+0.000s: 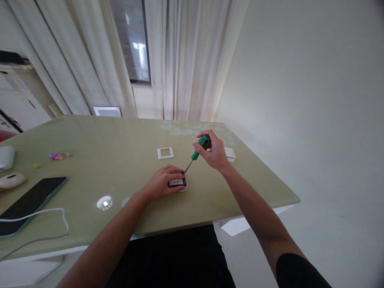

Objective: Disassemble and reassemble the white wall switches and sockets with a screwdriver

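My right hand (213, 150) grips the green handle of a screwdriver (200, 147), its shaft slanting down to the left. The tip meets the upper right part of a white wall socket (176, 182) on the table. Around that socket lie the fingers of my left hand (163, 182), holding it down from the left side. Slots and a dark inner edge show on the socket's face between my fingers. Just beyond it rests a white square frame (165, 153). Behind my right wrist sits a small white box-like piece (230, 155), partly hidden.
The pale green table (126, 140) carries a dark phone (31, 204) and a white cable (64, 220) at the left. Small coloured pieces (58, 156) and a white rounded object (12, 181) lie farther back. Curtains (192, 60) hang behind, and a wall (315, 100) stands to the right.
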`<state>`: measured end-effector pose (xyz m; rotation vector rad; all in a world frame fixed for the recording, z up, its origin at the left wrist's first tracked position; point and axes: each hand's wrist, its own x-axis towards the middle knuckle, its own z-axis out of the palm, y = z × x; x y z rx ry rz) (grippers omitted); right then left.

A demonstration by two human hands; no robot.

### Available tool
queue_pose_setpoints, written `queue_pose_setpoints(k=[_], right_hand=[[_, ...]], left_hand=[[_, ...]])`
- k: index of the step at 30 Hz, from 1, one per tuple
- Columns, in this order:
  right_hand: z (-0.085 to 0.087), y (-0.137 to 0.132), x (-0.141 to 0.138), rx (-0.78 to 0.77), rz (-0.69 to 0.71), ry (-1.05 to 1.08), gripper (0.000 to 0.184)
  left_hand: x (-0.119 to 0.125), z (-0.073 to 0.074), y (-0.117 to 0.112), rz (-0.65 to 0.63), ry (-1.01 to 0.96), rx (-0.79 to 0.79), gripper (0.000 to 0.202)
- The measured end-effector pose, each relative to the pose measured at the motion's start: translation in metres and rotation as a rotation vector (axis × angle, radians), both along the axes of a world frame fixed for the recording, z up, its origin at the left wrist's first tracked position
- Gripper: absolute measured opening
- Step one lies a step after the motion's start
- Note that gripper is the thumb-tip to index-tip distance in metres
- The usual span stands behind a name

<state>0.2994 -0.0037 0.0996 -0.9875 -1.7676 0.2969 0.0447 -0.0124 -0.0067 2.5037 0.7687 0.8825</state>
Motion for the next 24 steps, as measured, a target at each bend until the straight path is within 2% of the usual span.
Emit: queue_pose_setpoints(k=[5, 10, 16, 18, 21, 24], right_hand=[[-0.004, 0.004, -0.022, 0.008, -0.007, -0.007, 0.029], [-0.005, 0.006, -0.019, 0.038, -0.047, 0.057, 0.024], [-0.009, 0.002, -0.014, 0.017, -0.045, 0.171, 0.027], [-0.016, 0.005, -0.012, -0.010, -0.057, 0.241, 0.031], [-0.036, 0.016, -0.006, -0.087, -0.102, 0.399, 0.038], [-0.062, 0.030, 0.005, -0.268, -0.121, 0.524, 0.036]], left_hand=[[0.001, 0.001, -0.001, -0.003, -0.007, -0.002, 0.031], [0.003, 0.000, -0.003, 0.018, 0.012, -0.003, 0.030], [0.007, -0.006, -0.003, 0.075, 0.053, -0.003, 0.038], [0.008, -0.008, -0.003, 0.096, 0.071, -0.002, 0.042], [0.007, -0.010, -0.002, 0.121, 0.093, 0.008, 0.044], [0.006, -0.011, -0.002, 0.071, 0.118, 0.023, 0.048]])
